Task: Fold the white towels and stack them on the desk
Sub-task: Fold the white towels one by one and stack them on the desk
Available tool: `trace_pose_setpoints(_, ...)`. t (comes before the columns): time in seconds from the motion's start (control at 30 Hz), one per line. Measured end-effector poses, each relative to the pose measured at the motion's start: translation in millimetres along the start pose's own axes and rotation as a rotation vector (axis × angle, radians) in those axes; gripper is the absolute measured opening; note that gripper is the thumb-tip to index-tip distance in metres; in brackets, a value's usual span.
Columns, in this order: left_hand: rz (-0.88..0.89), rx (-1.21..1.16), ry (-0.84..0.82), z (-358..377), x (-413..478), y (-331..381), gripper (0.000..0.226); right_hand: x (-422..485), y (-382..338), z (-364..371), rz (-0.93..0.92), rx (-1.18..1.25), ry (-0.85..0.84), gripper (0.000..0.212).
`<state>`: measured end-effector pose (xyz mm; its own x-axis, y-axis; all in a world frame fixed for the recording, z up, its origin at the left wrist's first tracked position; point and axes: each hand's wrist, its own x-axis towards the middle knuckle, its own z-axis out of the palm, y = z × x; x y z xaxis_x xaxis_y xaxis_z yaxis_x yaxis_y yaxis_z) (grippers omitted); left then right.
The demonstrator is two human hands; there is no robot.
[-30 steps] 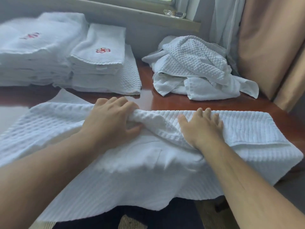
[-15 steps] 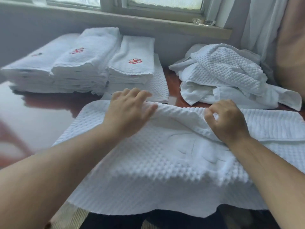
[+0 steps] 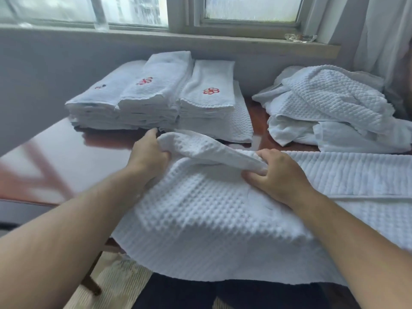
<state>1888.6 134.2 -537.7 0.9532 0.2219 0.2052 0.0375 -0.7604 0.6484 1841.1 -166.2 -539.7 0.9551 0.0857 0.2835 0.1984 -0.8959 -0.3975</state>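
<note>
A white waffle-weave towel (image 3: pixel 200 219) lies spread over the near edge of the dark wooden desk (image 3: pixel 66 157) and hangs off the front. Its far edge is lifted into a raised fold. My left hand (image 3: pixel 149 155) grips the left end of that fold. My right hand (image 3: pixel 276 175) pinches the same fold further right, thumb under the cloth. Behind them stand stacks of folded white towels (image 3: pixel 156 99) with red emblems. A heap of unfolded white towels (image 3: pixel 330 108) lies at the back right.
A grey wall and a window sill (image 3: pixel 200 39) run behind the desk, with a clear glass object (image 3: pixel 299 37) on the sill. A curtain (image 3: pixel 383 34) hangs at the right. The desk's left part shows bare glossy wood. A woven floor mat (image 3: pixel 116 284) shows below.
The view has shifted left. Both hands have gone from lying on the towel's far edge to gripping it, and the edge is now lifted off the desk.
</note>
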Motion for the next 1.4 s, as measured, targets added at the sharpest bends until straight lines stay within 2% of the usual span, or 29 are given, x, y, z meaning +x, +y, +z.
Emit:
trace_pose_setpoints(0.07, 0.093, 0.029, 0.060, -3.8, -2.2, 3.4, 0.036, 5.0, -8.3, 1.2, 0.104, -0.087, 0.028, 0.046)
trace_pose_setpoints(0.13, 0.152, -0.137, 0.155, -10.8, -3.6, 6.3, 0.015, 13.5, -24.8, 2.0, 0.243, -0.195, 0.018, 0.047)
trace_pose_setpoints(0.17, 0.162, -0.252, 0.213, -17.0, -2.3, 7.8, 0.008, 15.4, -34.1, 5.6, 0.245, -0.209, 0.021, 0.049)
trace_pose_setpoints(0.27, 0.136, -0.411, 0.370, -41.5, 7.9, 3.5, 0.023, 1.0, -60.1, 21.5, 0.046, -0.102, 0.097, 0.050)
trace_pose_setpoints(0.33, 0.175, -0.398, 0.320, -56.4, 5.7, -7.3, 0.024, -13.9, -60.6, 32.1, -0.127, -0.072, 0.182, 0.039)
trace_pose_setpoints(0.4, 0.266, -0.165, 0.252, -66.9, -3.5, -26.0, 0.013, -17.3, -54.5, 32.9, -0.266, -0.048, 0.282, 0.028)
trace_pose_setpoints(0.47, 0.282, 0.084, 0.204, -73.3, -17.6, -45.2, 0.016, -19.0, -53.1, 31.2, -0.419, -0.029, 0.295, 0.019)
trace_pose_setpoints(0.5, 0.235, 0.112, 0.163, -75.5, -24.2, -52.0, 0.023, -19.5, -53.1, 30.5, -0.497, -0.017, 0.288, 0.015)
trace_pose_setpoints(0.57, 0.114, 0.007, 0.028, -76.6, -34.8, -58.5, 0.035, -20.7, -53.0, 29.3, -0.607, 0.013, 0.274, 0.011)
trace_pose_setpoints(0.67, -0.155, -0.493, -0.099, -77.7, -41.0, -57.5, 0.030, -22.9, -53.5, 27.7, -0.651, 0.020, 0.256, 0.013)
trace_pose_setpoints(0.73, -0.390, -0.754, -0.068, -80.4, -39.3, -50.5, 0.016, -22.6, -55.0, 27.6, -0.616, -0.010, 0.214, 0.026)
trace_pose_setpoints(0.8, -0.569, -0.867, 0.002, -80.9, -34.3, -48.4, 0.038, -23.2, -55.8, 27.5, -0.571, -0.020, 0.164, 0.038)
trace_pose_setpoints(0.9, -0.658, -0.837, 0.016, -80.3, -27.9, -48.1, 0.057, -24.4, -55.3, 26.2, -0.641, -0.025, 0.163, 0.028)
trace_pose_setpoints(1.03, -0.572, -0.420, -0.131, -84.7, -19.9, -53.6, 0.084, -23.6, -57.1, 23.3, -0.693, -0.002, 0.190, 0.029)
trace_pose_setpoints(1.13, -0.435, -0.285, -0.197, -85.5, -25.4, -53.6, 0.099, -24.8, -58.1, 23.4, -0.712, -0.006, 0.240, 0.028)
trace_pose_setpoints(1.2, -0.295, -0.276, -0.217, -77.5, -35.4, -54.0, 0.087, -25.8, -59.2, 22.0, -0.719, -0.019, 0.289, 0.030)
trace_pose_setpoints(1.3, -0.004, -0.218, -0.048, -63.9, -49.1, -58.1, 0.052, -29.6, -59.8, 19.9, -0.790, -0.043, 0.325, 0.031)
trace_pose_setpoints(1.33, 0.055, -0.240, -0.018, -61.9, -50.9, -60.0, 0.046, -30.3, -59.8, 19.2, -0.818, -0.055, 0.337, 0.031)
trace_pose_setpoints(1.4, 0.056, -0.366, -0.021, -61.4, -52.5, -63.0, 0.046, -31.6, -60.6, 17.2, -0.866, -0.089, 0.374, 0.031)
